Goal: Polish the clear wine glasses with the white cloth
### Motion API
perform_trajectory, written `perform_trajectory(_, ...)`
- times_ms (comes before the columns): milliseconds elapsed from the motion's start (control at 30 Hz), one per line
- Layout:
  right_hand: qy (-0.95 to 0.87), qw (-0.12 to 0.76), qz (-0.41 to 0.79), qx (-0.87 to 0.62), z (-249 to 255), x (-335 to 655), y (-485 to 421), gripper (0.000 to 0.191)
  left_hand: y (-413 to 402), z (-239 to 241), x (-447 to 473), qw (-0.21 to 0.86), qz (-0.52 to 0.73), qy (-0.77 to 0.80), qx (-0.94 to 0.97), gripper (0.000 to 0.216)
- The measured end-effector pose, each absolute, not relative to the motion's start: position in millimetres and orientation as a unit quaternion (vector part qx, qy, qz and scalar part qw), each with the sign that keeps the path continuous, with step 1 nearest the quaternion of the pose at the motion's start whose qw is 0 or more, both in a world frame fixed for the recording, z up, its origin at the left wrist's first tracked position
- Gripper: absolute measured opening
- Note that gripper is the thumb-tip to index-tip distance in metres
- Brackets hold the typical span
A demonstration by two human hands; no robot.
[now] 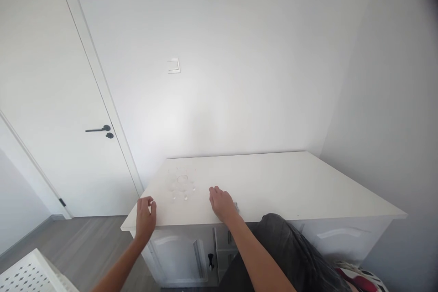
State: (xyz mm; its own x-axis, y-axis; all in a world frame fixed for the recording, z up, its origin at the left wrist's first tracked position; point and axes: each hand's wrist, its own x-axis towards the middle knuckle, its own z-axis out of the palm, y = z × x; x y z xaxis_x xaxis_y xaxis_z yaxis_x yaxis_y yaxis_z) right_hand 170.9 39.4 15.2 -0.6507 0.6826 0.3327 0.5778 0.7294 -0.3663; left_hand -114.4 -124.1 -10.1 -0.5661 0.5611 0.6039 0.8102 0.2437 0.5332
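Observation:
A clear, see-through object (pixel 182 184) with a ring in its middle and several small round bumps lies on the left part of the white cabinet top (pixel 270 182). To its left, near the front left corner, hovers my left hand (pixel 145 219), fingers bent and thumb apart, holding nothing visible. My right hand (pixel 222 204) is at the front edge, right of the clear object and apart from it. Its fingers are curled together; whatever may be in them is hidden. A small greyish item (pixel 236 206), too small to name, shows beside the right wrist.
Below the top are a cabinet door (pixel 179 255) and drawers, with a dark knob (pixel 211 261). My leg in dark trousers (pixel 277 246) is against the front. A white perforated piece (pixel 29 273) stands lower left. A door (pixel 61 100) and a switch (pixel 174 65) are beyond.

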Motion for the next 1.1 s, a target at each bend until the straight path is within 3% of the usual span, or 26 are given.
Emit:
perform_trajectory(100, -0.779, 0.392, 0.27, -0.41, 18.2, 177.9, 55.8, 0.048, -136.1, -18.7, -81.4, 0.061, -0.465, -0.795, -0.383, 0.02)
perform_trajectory(200, -0.572, 0.497, 0.457, -0.466, 14.8, 186.6, 75.2, 0.049, -134.2, -16.7, -52.1, -0.112, -0.533, -0.745, -0.386, 0.03)
perform_trajectory(300, -0.401, 0.503, 0.647, -0.408, 7.9, 191.6, 87.4, 0.034, -120.0, -6.5, -32.3, -0.237, -0.599, -0.667, -0.374, 0.042)
perform_trajectory(400, -0.334, 0.488, 0.736, -0.331, 4.6, 192.5, 90.8, 0.022, -102.7, 0.3, -23.5, -0.28, -0.604, -0.658, -0.352, 0.063)
perform_trajectory(533, -0.305, 0.428, 0.792, -0.312, 7.5, 192.3, 89.3, 0.023, -87.3, -3.5, -21.5, -0.217, -0.55, -0.716, -0.37, 0.082)
perform_trajectory(733, -0.365, 0.359, 0.783, -0.354, 11.9, 194.8, 82.4, 0.01, -72.5, -20.6, -23.8, 0.004, -0.434, -0.809, -0.397, 0.07)
perform_trajectory(1100, -0.589, 0.254, 0.68, -0.356, 29.5, 215.4, 116.4, 0.016, -50.5, -28.2, -38.8, 0.026, -0.452, -0.782, -0.428, 0.058)
